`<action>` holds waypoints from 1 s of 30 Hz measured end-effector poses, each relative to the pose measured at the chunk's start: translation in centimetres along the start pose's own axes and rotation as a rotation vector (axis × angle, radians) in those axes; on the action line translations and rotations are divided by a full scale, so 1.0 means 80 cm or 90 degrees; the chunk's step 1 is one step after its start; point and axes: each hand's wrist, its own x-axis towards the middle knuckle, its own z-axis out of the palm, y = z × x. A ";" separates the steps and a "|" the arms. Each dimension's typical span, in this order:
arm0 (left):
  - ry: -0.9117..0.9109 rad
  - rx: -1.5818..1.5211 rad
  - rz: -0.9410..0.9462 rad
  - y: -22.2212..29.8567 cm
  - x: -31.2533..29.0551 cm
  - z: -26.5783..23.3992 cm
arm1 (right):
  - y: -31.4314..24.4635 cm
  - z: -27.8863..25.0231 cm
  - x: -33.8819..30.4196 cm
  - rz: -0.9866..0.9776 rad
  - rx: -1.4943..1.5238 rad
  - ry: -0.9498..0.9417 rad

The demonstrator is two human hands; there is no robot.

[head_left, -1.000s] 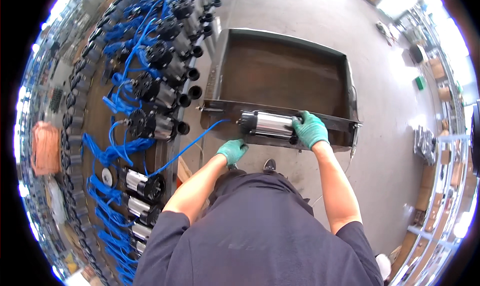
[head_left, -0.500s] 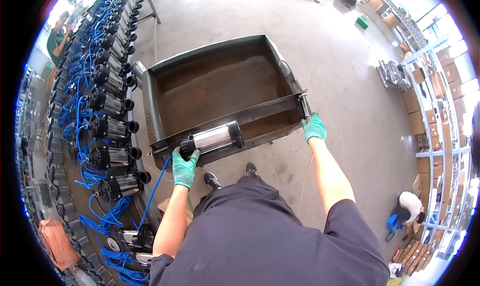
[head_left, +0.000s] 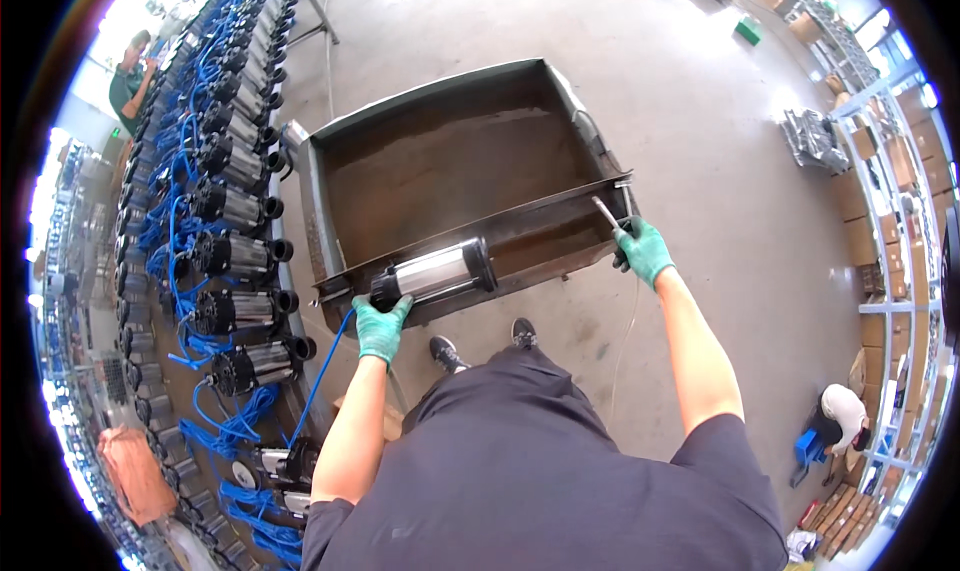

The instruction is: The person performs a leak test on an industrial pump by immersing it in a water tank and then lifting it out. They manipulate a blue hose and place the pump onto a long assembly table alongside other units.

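A silver pump [head_left: 435, 269] with black ends lies across the front ledge of a dark metal tank [head_left: 322, 211] holding brownish liquid. My green-gloved left hand [head_left: 380, 328] is closed around the pump's left end, its thumb on the casing. From that end a blue cable [head_left: 320, 376] runs down to the left. At the tank's right front corner, my green-gloved right hand [head_left: 646, 252] grips a slim grey rod-like tool [head_left: 605, 212], its tip pointing up and left over the ledge. A thin pale hose [head_left: 626, 346] hangs below this hand. The tool's grip is mostly hidden by my fingers.
A long row of similar pumps [head_left: 240, 256] with coiled blue cables lines my left. A person [head_left: 130, 83] stands at the far left. Shelving with boxes [head_left: 870, 326] runs along the right, and another person [head_left: 842, 411] is low beside it.
My right hand has come away from the tank's corner fittings and now holds the rod-like tool tilted up and left. My left hand stays on the pump. The whole view has shifted slightly.
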 end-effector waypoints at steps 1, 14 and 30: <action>-0.004 0.000 0.008 0.001 0.000 0.002 | -0.001 0.011 -0.015 -0.048 0.041 -0.033; -0.012 0.033 0.006 -0.020 0.015 -0.001 | -0.008 0.184 -0.011 -0.075 0.111 -0.226; -0.030 0.089 -0.004 0.002 0.013 0.006 | 0.023 0.201 0.029 -0.111 -0.177 -0.079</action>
